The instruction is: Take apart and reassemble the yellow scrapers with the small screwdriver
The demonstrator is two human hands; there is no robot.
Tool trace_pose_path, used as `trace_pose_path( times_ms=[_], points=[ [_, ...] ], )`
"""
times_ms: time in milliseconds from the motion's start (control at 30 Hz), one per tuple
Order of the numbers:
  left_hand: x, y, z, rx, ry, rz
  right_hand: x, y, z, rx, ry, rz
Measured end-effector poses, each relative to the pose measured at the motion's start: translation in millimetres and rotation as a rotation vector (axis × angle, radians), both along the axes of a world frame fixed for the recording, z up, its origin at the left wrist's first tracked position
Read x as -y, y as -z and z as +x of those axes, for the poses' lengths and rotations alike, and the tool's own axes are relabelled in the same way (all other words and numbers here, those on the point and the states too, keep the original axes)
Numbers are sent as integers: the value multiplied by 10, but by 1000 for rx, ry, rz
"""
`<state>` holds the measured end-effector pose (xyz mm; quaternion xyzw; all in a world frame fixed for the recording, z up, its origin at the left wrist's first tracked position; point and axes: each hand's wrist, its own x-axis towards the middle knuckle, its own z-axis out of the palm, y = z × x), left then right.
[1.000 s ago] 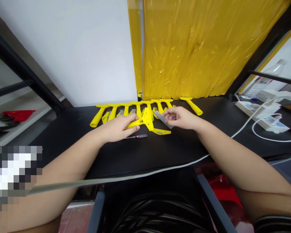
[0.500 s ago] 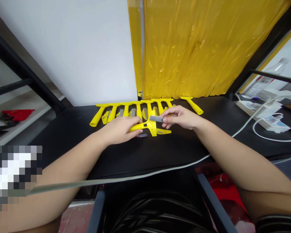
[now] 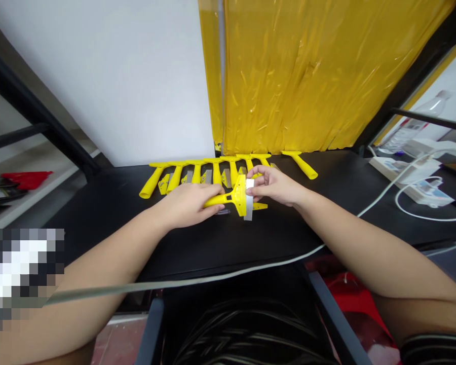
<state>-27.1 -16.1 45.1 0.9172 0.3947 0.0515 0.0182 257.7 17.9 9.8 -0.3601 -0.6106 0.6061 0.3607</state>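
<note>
My left hand (image 3: 190, 204) is closed around the handle of a yellow scraper (image 3: 240, 196), whose wide head points right. With thumb and fingers, my right hand (image 3: 276, 187) pinches a flat grey metal blade (image 3: 248, 212). The blade lies lengthwise along the scraper's head edge; whether it is seated there I cannot tell. Just behind it, a loose yellow piece (image 3: 261, 206) rests on the black table, partly covered. Farther back stands a row of yellow scraper handles (image 3: 177, 176), with small yellow pieces and grey blades (image 3: 206, 176) between them.
Another yellow handle (image 3: 302, 165) lies apart at the right. A pale cable (image 3: 262, 267) crosses in front of the table's near edge. White power strips (image 3: 410, 177) and a plastic bottle (image 3: 414, 121) are at right. White and yellow panels rise behind.
My right hand has shifted slightly left and turned the blade from pointing across to lying along the scraper's head. My left hand keeps its hold on the handle.
</note>
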Motion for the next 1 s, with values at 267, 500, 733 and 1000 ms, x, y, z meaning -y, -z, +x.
trace_pose_path(
  times_ms=[267,500,733,1000],
  points=[
    [18,-11,19,2,18,15,4,-28,-25,-58,57,66],
    [49,11,27,26,35,49,11,19,-85,-40,69,143],
    [61,43,43,-16,143,135,6,45,-117,-25,58,115],
    [85,73,78,-116,209,232,18,65,-151,-56,37,196]
  ],
)
